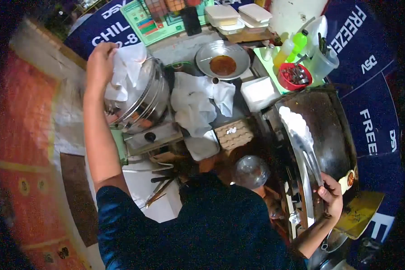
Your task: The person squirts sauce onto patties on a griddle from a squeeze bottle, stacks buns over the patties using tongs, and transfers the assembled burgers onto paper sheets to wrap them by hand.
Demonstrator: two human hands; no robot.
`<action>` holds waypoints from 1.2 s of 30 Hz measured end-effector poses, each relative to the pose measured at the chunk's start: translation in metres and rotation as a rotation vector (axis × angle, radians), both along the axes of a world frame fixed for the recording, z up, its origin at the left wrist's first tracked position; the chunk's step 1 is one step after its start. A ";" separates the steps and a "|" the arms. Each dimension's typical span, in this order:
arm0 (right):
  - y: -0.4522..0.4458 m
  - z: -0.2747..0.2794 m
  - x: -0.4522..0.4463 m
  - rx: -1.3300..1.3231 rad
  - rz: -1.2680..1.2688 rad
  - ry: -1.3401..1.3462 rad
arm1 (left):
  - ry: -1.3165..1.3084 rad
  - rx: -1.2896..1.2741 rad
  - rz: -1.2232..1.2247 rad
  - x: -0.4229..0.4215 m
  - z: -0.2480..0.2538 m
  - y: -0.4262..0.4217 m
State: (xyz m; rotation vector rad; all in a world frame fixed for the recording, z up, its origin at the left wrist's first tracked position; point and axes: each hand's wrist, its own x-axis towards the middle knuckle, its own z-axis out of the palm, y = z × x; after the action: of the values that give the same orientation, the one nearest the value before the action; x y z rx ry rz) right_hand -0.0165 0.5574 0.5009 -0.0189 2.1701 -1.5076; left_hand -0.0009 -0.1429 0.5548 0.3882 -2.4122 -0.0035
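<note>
My left hand [100, 63] is raised at the upper left, its fingers closed on a thin white sheet [128, 63]; I cannot tell if it is cloth or paper. The sheet hangs over the side of a large shiny steel pot [155, 92] and hides part of it. At the right, my right hand [331, 194] grips metal tongs [297, 128] with scalloped ends. The tongs' heads point away from me, above the left side of a dark flat griddle [330, 119].
Crumpled white sheets [191, 103] lie mid-counter, near an egg tray [234, 135] and a clear round lid [252, 172]. Behind stand a pan with brown sauce [205, 60], white containers [256, 13], a red bowl of metal items [284, 83] and a green bottle [298, 42].
</note>
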 end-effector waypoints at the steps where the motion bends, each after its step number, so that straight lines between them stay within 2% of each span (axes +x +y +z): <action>1: 0.005 -0.002 0.001 -0.006 -0.011 0.006 | -0.003 0.008 -0.014 0.001 0.000 0.013; 3: 0.012 -0.009 0.005 -0.032 -0.059 0.051 | 0.181 -0.344 0.034 -0.002 -0.003 0.049; 5: 0.020 -0.009 0.015 -0.048 -0.179 0.039 | 0.155 0.022 -0.078 -0.020 -0.028 0.090; 7: 0.027 -0.014 0.022 -0.045 -0.228 0.052 | -0.009 0.466 -0.163 -0.054 -0.084 0.137; 8: 0.029 -0.015 0.025 -0.046 -0.258 0.069 | -0.057 0.271 -0.439 -0.070 -0.114 0.153; 9: 0.025 -0.010 0.031 -0.026 -0.282 0.045 | -0.121 -0.078 -0.536 -0.107 -0.169 0.154; 10: 0.025 -0.007 0.035 -0.021 -0.303 0.050 | -0.064 0.115 -0.487 -0.133 -0.215 0.181; 11: 0.026 -0.004 0.040 -0.017 -0.295 0.045 | 0.018 0.048 -0.804 -0.162 -0.237 0.192; 12: 0.025 -0.002 0.045 -0.012 -0.286 0.038 | 0.112 0.386 -0.894 -0.178 -0.249 0.216; 13: 0.014 -0.002 0.049 -0.032 -0.334 0.110 | -0.127 0.347 -0.810 -0.197 -0.263 0.229; 14: 0.014 -0.001 0.052 -0.026 -0.353 0.114 | -0.316 0.568 -0.692 -0.208 -0.261 0.253; 16: 0.017 -0.001 0.067 0.013 -0.406 0.096 | -0.496 0.335 -0.696 -0.235 -0.264 0.278; 17: 0.014 -0.003 0.075 0.041 -0.465 0.146 | -0.499 0.341 -0.712 -0.240 -0.262 0.289; 19: 0.014 0.001 0.085 0.047 -0.488 0.115 | -0.705 0.329 -0.718 -0.246 -0.257 0.308; 22: 0.010 -0.002 0.096 0.010 -0.551 0.110 | -0.845 0.272 -0.701 -0.269 -0.290 0.322; 23: 0.011 -0.003 0.099 0.010 -0.566 0.119 | -0.900 0.401 -0.698 -0.274 -0.296 0.324; 24: 0.011 -0.006 0.103 0.010 -0.581 0.129 | -0.903 0.393 -0.710 -0.278 -0.302 0.324; 26: 0.025 -0.014 0.110 -0.006 -0.575 0.096 | -0.738 0.613 -0.940 -0.286 -0.328 0.321; 27: 0.028 -0.017 0.112 0.021 -0.577 0.106 | -0.741 0.625 -0.994 -0.294 -0.335 0.320; 28: 0.027 -0.017 0.112 0.034 -0.579 0.111 | -0.744 0.623 -0.998 -0.293 -0.330 0.320; 30: 0.021 -0.014 0.109 0.049 -0.576 0.120 | -0.776 0.811 -0.948 -0.285 -0.311 0.320; 34: 0.033 -0.028 0.114 0.084 -0.589 0.155 | -0.794 0.796 -0.855 -0.281 -0.305 0.321; 36: 0.030 -0.029 0.113 0.067 -0.582 0.144 | -1.014 0.406 -0.956 -0.296 -0.316 0.314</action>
State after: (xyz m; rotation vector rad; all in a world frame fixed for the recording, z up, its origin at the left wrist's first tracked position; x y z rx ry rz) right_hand 0.0960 0.5874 0.4721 0.5902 2.4726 -1.7725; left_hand -0.2965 0.1706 0.2390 -0.8330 -3.3258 -0.9197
